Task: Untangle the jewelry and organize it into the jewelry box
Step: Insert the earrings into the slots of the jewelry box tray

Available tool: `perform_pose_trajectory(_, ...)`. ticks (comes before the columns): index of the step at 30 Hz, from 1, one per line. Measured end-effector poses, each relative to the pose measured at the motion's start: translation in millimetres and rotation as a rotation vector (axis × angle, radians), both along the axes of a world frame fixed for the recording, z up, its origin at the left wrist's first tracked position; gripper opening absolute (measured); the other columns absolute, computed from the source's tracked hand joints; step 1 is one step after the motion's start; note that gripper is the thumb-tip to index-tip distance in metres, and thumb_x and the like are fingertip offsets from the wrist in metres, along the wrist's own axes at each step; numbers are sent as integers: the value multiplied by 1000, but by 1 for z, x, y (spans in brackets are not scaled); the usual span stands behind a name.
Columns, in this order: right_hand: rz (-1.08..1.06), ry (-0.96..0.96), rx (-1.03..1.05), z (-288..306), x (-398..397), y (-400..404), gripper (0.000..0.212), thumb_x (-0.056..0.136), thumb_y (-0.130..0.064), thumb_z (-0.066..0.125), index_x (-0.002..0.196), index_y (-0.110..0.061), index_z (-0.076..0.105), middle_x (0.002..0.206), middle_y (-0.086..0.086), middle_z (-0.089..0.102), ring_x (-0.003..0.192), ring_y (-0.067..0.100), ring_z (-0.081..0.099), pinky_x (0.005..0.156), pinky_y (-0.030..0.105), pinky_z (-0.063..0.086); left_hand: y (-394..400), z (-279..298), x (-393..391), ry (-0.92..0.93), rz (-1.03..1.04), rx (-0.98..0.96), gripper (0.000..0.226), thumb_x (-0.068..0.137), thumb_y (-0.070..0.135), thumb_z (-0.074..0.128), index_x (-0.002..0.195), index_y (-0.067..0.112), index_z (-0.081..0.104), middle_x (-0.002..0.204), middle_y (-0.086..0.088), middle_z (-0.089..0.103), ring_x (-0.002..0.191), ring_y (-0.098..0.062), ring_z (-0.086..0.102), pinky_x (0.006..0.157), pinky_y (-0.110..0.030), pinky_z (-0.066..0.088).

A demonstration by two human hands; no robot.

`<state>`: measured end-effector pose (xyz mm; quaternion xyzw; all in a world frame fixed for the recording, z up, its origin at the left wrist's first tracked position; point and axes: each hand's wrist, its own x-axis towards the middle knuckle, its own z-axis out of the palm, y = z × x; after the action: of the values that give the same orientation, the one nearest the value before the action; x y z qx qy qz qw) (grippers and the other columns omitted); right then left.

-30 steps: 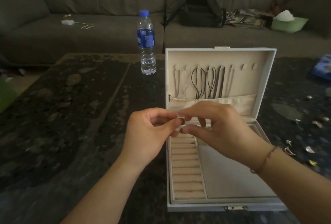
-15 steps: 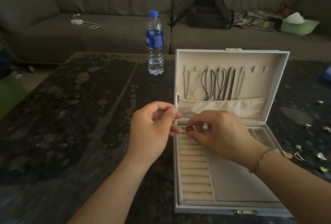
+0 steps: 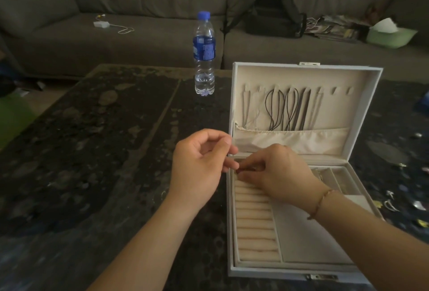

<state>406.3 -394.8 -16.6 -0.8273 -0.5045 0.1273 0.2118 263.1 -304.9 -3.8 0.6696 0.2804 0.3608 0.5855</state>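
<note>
A white jewelry box (image 3: 304, 268) lies open on the dark table, its lid upright with dark cords (image 3: 287, 110) hanging from hooks above a fabric pocket. My right hand (image 3: 276, 172) is low over the far end of the cream ring rolls (image 3: 254, 228), pinching a small dark ring (image 3: 246, 170) against them. My left hand (image 3: 202, 165) hovers just left of the box's edge, fingers curled, thumb and forefinger close together; whether it holds anything is hidden. Loose small jewelry pieces (image 3: 392, 204) lie on the table to the right of the box.
A water bottle (image 3: 204, 53) with a blue cap stands beyond the box's left corner. Behind the table runs a grey sofa with a black bag (image 3: 274, 15), a green tissue box (image 3: 390, 34) and a white charger (image 3: 102, 24). The table stretches dark and mottled to the left.
My hands were joined in front of the lid pocket. They have parted, and my right hand has gone down with the ring to the top of the ring rolls.
</note>
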Motion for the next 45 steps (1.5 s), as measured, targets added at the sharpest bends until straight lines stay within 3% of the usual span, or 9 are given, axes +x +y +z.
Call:
perform_pose_trajectory(6, 48, -199, -48, 11, 2, -11, 25, 85, -56, 63, 108, -49, 68, 67, -21, 50, 72, 3, 54, 67, 25, 50, 0, -8, -3, 110, 50, 391, 9, 92, 20, 66, 87, 21, 74, 57, 5, 61, 51, -9, 57, 52, -17, 47)
perform_pose_trajectory(11, -16, -171, 24, 6, 7, -19, 16, 86, -49, 64, 97, -44, 74, 57, -19, 48, 58, 0, 47, 57, 21, 45, -11, -6, -8, 668, -72, 920, 29, 92, 46, 45, 102, 35, 70, 65, 11, 60, 58, -6, 57, 58, -27, 52)
perform_pose_trajectory(20, 125, -324, -36, 10, 10, -13, 22, 92, -53, 54, 107, -46, 69, 84, -12, 68, 86, 12, 63, 67, 26, 47, -23, -5, -3, 932, -82, 1026, 37, 96, 48, 34, 102, 35, 67, 67, 10, 51, 63, -7, 54, 54, -24, 42)
perform_pose_trajectory(23, 214, -423, -34, 9, 17, -12, 22, 94, -52, 51, 109, -46, 67, 93, -9, 72, 88, 18, 66, 68, 29, 48, -27, -3, -3, 961, -90, 1008, 37, 98, 48, 34, 109, 36, 67, 68, 11, 50, 64, -7, 52, 52, -23, 35)
perform_pose_trajectory(29, 291, -496, 55, 3, 29, -13, 18, 87, -51, 52, 90, -43, 68, 74, -12, 70, 66, 17, 65, 54, 24, 38, -26, -6, -4, 995, -91, 1018, 40, 99, 46, 33, 119, 37, 66, 75, 9, 56, 69, -10, 58, 55, -26, 40)
perform_pose_trajectory(33, 231, -433, 17, 6, 21, -15, 17, 92, -49, 54, 99, -43, 69, 80, -11, 72, 76, 17, 67, 61, 27, 45, -20, -4, -4, 969, -106, 952, 37, 98, 47, 36, 123, 44, 63, 77, 10, 61, 68, -9, 58, 57, -27, 48)
perform_pose_trajectory(38, 183, -421, 51, 9, 12, -22, 24, 92, -52, 52, 109, -44, 65, 90, -6, 72, 86, 22, 67, 70, 32, 50, -20, -4, -3, 965, -45, 943, 27, 94, 53, 44, 96, 39, 67, 69, 10, 58, 62, -6, 57, 57, -26, 50)
perform_pose_trajectory(42, 109, -421, 206, 18, 15, -58, 26, 90, -48, 55, 112, -38, 67, 76, -8, 70, 70, 16, 66, 58, 28, 45, -38, 2, -1, 802, -33, 1080, 25, 92, 56, 46, 98, 40, 65, 75, 18, 58, 64, 0, 53, 53, -16, 38)
perform_pose_trajectory(45, 24, -486, 308, 22, 25, -105, 22, 84, -46, 57, 96, -35, 73, 66, -13, 66, 58, 9, 62, 52, 22, 43, -52, -4, 1, 537, -269, 1092, 44, 85, 62, 51, 109, 31, 72, 101, 16, 62, 93, -7, 57, 74, -29, 51)
